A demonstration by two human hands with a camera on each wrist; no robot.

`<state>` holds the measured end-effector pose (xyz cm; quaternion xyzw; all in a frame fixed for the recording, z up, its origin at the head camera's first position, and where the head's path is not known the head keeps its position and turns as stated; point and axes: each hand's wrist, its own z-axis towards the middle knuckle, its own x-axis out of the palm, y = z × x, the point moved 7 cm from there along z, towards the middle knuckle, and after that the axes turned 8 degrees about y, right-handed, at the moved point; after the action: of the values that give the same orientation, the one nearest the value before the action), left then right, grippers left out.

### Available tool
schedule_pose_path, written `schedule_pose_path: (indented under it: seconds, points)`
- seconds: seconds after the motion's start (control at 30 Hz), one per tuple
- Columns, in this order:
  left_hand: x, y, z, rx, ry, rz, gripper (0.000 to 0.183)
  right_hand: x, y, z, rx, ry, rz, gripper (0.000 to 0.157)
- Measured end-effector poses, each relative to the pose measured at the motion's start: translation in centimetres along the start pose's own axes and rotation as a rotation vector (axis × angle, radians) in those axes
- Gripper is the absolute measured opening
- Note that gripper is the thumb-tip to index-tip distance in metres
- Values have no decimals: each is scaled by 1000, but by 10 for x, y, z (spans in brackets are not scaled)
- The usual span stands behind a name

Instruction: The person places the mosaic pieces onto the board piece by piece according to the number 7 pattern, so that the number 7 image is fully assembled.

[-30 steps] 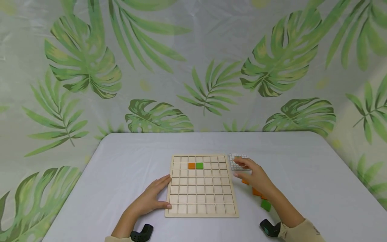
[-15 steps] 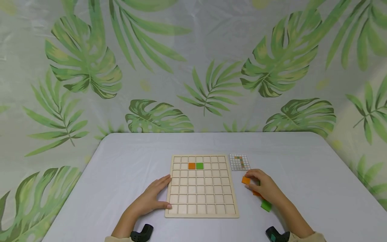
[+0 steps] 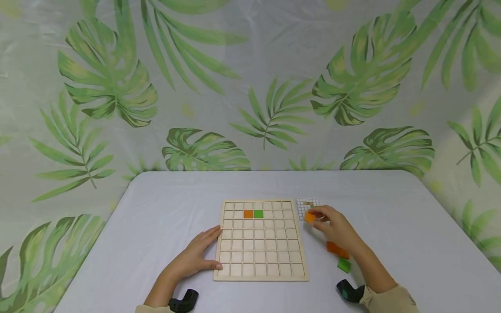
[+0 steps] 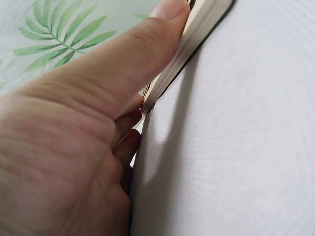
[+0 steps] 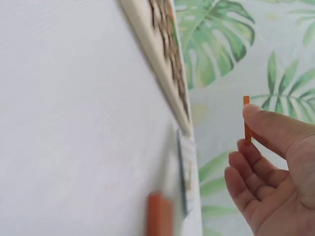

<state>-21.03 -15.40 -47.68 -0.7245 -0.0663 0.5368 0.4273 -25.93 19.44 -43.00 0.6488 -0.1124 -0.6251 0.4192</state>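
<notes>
Head view. A pale wooden board, square and ruled into shallow square cells, lies flat on a white-covered desk. In its second row from the far edge, an orange square tile and a green square tile occupy neighbouring cells, the orange to the left. The left hand lies along the board's left edge, its fingers extended and the thumb spread away from them, touching the near-left corner; nothing is grasped. The right hand, off the board's right edge, pinches a bright-orange square tile. This tile overlaps in sight a white paper card with a printed grid, beside the board's far-right part; the hand hides some of the card. Farther right of the board and nearer the person lie dark-orange tiles and, next to them, a loose green tile.

Left wrist view. The thumb rests on the board's rim; the remaining fingers, partly hidden, reach its side.

Right wrist view. The held tile appears edge-on between thumb and fingertip, apart from the board; the other fingers are loosely bent. A blurred orange block shape stands nearer the camera than the board.
</notes>
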Motion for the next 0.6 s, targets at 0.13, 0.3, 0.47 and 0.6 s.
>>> schedule_pose_path:
  seconds: [0.13, 0.3, 0.47, 0.6]
  points:
    - [-1, 0, -1, -10, 2, -15, 97, 0, 22, 22, -65, -8, 12, 31]
    - [-1, 0, -1, -13, 1, -21, 97, 9, 40, 48, -119, -8, 54, 31]
    - [-1, 0, 0, 0, 0, -3, 97, 29, 44, 70, -139, 14, 122, 30]
    - [-1, -1, 0, -1, 3, -8, 96, 48, 38, 80, -137, 61, 155, 29]
